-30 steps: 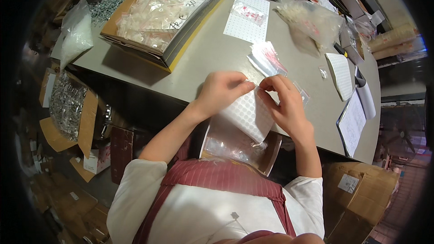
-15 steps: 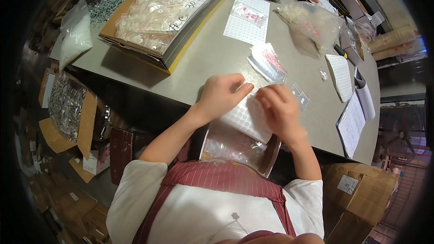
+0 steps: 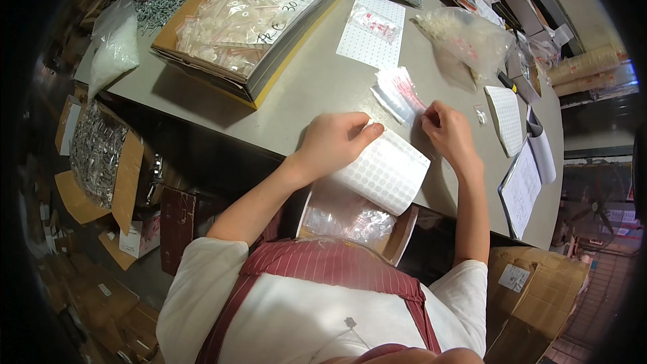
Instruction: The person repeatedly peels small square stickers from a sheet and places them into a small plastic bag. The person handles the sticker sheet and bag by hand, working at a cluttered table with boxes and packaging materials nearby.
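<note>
My left hand (image 3: pixel 339 141) pinches the top edge of a white sheet of round stickers (image 3: pixel 387 172) between thumb and fingers. The sheet tilts over the table's near edge, above an open drawer (image 3: pixel 402 236) with clear plastic bags (image 3: pixel 347 221) in it. To the right of the sheet, my right hand (image 3: pixel 450 133) is closed, thumb against fingers. Its fingertips are beside a fanned stack of small clear zip bags (image 3: pixel 399 98) with red edges. Whatever sits between those fingertips is too small or hidden to tell.
A large open carton (image 3: pixel 253 84) of filled small bags stands at the back left. Farther right lie another dotted sheet (image 3: pixel 371 30), a bulging plastic bag (image 3: pixel 465 40), a clipboard (image 3: pixel 522 192) with papers and a small clear packet (image 3: pixel 480 114). A box of metal parts (image 3: pixel 98 155) stands left, below table level.
My right hand has moved off the sticker sheet, to the right and farther back, beside the zip bags. More of the sheet shows now. My left hand stays nearly in place.
</note>
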Demonstrator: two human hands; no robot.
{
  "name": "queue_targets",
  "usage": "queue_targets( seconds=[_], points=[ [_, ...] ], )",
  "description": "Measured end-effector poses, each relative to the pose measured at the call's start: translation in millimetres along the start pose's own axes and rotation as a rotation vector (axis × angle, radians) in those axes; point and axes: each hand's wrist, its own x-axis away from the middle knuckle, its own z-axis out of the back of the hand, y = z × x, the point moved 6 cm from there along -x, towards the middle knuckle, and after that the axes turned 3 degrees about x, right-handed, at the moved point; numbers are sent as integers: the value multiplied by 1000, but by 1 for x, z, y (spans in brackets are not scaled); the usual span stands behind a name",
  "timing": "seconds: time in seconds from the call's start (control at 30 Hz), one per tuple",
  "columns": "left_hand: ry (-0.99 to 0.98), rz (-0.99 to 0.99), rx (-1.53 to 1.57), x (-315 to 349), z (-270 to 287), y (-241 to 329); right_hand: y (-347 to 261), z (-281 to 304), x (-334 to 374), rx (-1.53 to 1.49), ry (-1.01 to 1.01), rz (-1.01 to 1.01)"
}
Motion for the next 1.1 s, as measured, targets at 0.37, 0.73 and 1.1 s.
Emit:
queue_targets(
  seconds=[0.37, 0.73, 1.1],
  points=[
    [3, 4, 107, -1, 0, -6, 15, 21, 5, -171, -36, 8],
    [31, 2, 236, 1, 1, -2, -5, -6, 0, 99, 178, 212],
    [6, 18, 272, 1, 2, -1, -92, 21, 29, -375, -51, 347]
  ],
)
